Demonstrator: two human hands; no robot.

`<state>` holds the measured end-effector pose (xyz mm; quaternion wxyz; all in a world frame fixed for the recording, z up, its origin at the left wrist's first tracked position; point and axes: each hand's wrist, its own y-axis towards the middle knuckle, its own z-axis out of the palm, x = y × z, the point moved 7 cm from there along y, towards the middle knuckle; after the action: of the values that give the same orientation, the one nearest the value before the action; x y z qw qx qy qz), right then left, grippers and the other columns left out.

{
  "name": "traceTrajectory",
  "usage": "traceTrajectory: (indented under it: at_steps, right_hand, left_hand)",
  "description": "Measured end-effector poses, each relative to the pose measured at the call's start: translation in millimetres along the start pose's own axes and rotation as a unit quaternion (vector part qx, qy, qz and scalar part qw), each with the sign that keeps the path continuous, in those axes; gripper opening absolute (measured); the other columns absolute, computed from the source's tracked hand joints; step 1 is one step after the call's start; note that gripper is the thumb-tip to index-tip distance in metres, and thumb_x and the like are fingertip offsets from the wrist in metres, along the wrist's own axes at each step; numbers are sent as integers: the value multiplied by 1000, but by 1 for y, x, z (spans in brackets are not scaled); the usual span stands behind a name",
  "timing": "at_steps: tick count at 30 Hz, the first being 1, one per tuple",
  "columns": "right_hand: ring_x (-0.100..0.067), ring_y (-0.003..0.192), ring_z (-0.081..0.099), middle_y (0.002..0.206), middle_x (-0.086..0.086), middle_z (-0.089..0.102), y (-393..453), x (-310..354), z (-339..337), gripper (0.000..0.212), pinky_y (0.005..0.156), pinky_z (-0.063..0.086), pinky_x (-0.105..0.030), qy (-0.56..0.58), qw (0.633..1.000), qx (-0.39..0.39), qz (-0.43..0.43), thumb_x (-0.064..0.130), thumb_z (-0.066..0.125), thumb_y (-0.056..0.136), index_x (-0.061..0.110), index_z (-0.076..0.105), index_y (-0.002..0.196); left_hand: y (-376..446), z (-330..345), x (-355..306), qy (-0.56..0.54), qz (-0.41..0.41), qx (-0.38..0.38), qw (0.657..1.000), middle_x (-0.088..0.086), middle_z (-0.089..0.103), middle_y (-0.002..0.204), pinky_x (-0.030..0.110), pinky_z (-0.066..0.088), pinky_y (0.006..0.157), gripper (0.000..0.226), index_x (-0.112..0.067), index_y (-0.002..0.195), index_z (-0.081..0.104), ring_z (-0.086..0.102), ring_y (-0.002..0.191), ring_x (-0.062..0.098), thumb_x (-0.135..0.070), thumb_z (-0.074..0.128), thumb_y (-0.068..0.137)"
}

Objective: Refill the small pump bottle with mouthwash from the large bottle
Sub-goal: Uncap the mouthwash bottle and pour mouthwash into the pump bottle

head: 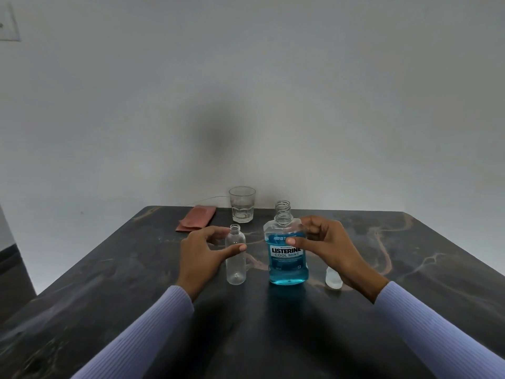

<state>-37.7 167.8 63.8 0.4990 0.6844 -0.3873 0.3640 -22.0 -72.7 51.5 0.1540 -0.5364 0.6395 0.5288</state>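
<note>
A small clear bottle [235, 265] stands upright and uncapped on the dark table, with no liquid visible inside. My left hand [203, 257] curls round its upper part, thumb in front and fingers behind. To its right stands the large mouthwash bottle [287, 265] with blue liquid and no cap on its threaded neck. My right hand [329, 246] holds the large bottle near its shoulder, thumb across the label and fingers at the right side. A whitish pump cap [332, 279] lies on the table under my right wrist, partly hidden.
A clear drinking glass [242, 205] stands near the table's far edge. A folded pink cloth [196, 218] lies to its left. The dark marbled table [410, 255] ends at the grey wall behind.
</note>
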Motion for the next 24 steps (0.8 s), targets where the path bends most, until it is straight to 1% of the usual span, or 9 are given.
traceTrajectory:
  at_steps: [3,6,9,11,13,15,18,21,24]
  right_hand:
    - [-10,91,70,95,6,75,2,9,4,41,72,57,-22,-8,1000,15,-16,33,78,60,21,69,99]
    - [-7,90,70,94,12,75,5,17,7,34,65,55,-17,-23,999,21,-24,39,76,60,33,70,93]
    - [-8,90,70,94,12,74,9,26,8,33,67,58,-23,-39,998,21,-36,40,76,61,39,71,93]
    - [-12,89,71,94,7,75,11,30,8,33,73,59,-33,-54,997,20,-42,33,78,65,34,71,97]
    - [-13,88,71,93,4,75,14,31,9,31,76,59,-36,-65,997,25,-44,21,78,70,31,71,99]
    - [-12,87,72,93,5,75,16,32,9,31,76,59,-35,-78,996,27,-43,16,77,72,31,70,99]
    - [-11,84,72,92,4,76,19,30,8,38,73,59,-31,-77,996,24,-35,16,79,70,23,67,105]
    - [-9,79,71,81,9,75,20,28,6,43,62,57,-20,-79,997,13,-23,18,81,67,20,58,103]
    - [-10,77,72,80,10,75,20,29,5,40,59,56,-18,-85,996,16,-26,19,81,68,20,57,100]
  left_hand:
    - [1,3,-1,3,2,4,1000,-8,69,90,8,42,62,46,-20,98,70,60,80,0,-39,82,58]
    - [0,4,-5,2,14,24,1000,-14,69,88,6,44,59,45,-28,98,69,61,78,-2,-43,81,57]
    - [-1,2,-8,-6,23,39,999,-21,69,84,10,46,61,34,-40,87,67,61,77,-7,-43,81,56]
    - [0,1,-8,-10,22,52,998,-24,69,78,12,45,62,29,-43,79,67,60,78,-9,-44,82,55]
    - [2,0,-7,-6,22,61,998,-29,68,73,10,42,61,26,-44,75,68,60,78,-10,-45,82,53]
    - [4,-1,-7,1,24,64,998,-32,66,71,7,41,57,25,-47,74,67,59,77,-11,-48,81,53]
    - [5,-2,-7,-4,28,68,997,-27,67,74,4,43,54,30,-46,78,67,60,76,-10,-56,75,50]
    - [3,1,-8,-15,31,76,997,-24,69,78,2,45,58,41,-40,83,70,61,76,-8,-60,73,48]
    - [2,1,-8,-32,31,63,997,-24,70,77,7,49,61,41,-37,82,72,63,73,-5,-58,75,47]
